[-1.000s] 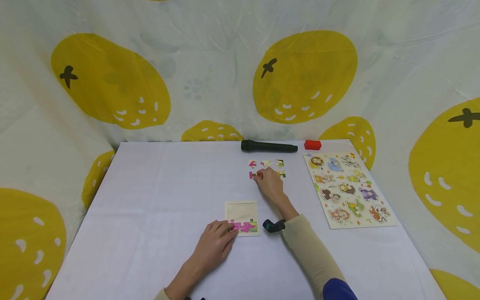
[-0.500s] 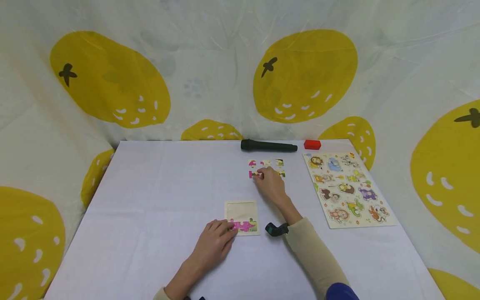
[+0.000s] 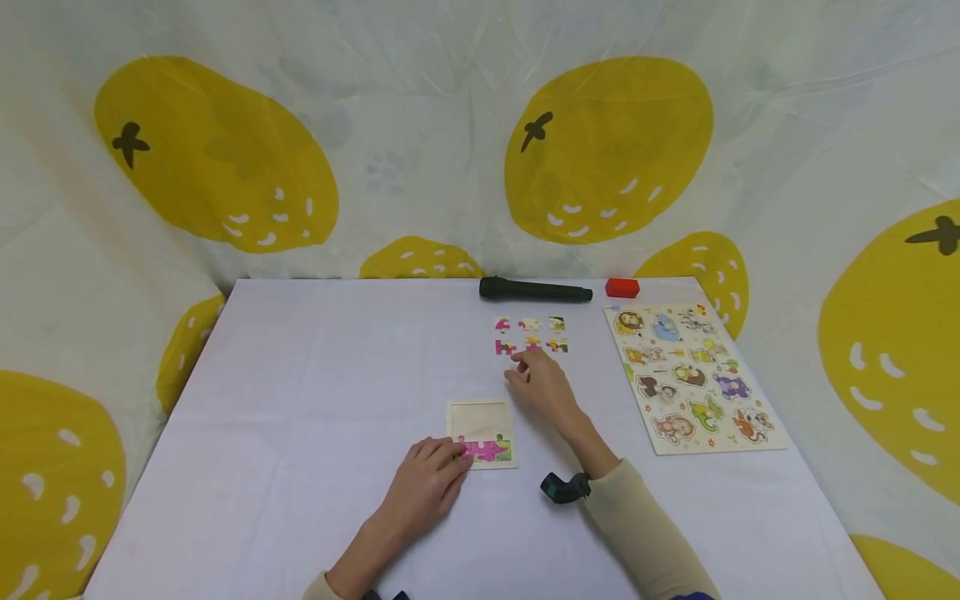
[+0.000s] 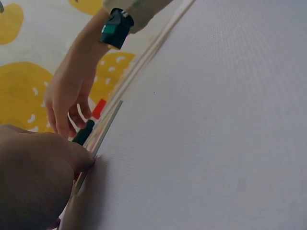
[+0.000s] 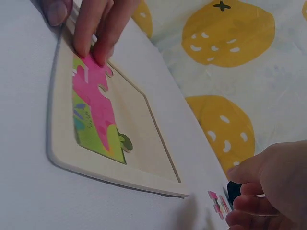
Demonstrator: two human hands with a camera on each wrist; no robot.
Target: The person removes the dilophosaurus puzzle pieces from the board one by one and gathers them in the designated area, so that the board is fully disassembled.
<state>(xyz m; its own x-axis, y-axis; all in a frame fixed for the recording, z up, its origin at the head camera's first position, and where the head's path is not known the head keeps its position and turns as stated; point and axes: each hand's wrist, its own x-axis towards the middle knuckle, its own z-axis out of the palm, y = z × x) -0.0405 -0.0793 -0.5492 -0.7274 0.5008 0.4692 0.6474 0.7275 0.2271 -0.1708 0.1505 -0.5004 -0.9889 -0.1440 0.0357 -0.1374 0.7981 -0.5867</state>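
My left hand (image 3: 425, 483) rests on the near left corner of a square wooden puzzle tray (image 3: 480, 405). In the right wrist view its fingertips (image 5: 101, 55) touch the pink jigsaw pieces (image 5: 91, 86) lying along the tray's near side, and the thumb lies by the rim. The bare wooden floor of the tray shows beyond those pieces. My right hand (image 3: 546, 390) hovers beyond the tray with fingers loosely bent; nothing shows between them. Just past it lie several loose jigsaw pieces (image 3: 532, 342) in two rows.
A black microphone (image 3: 536, 290) lies at the table's back edge beside a red block (image 3: 622, 288). An animal picture board (image 3: 699, 379) lies on the right. A white cloth (image 3: 300, 375) covers the table; a curtain printed with yellow fruit (image 3: 607, 150) hangs behind.
My right hand has drawn back slightly from the loose pieces, so the middle piece of the near row now shows. My left hand has stayed on the tray.
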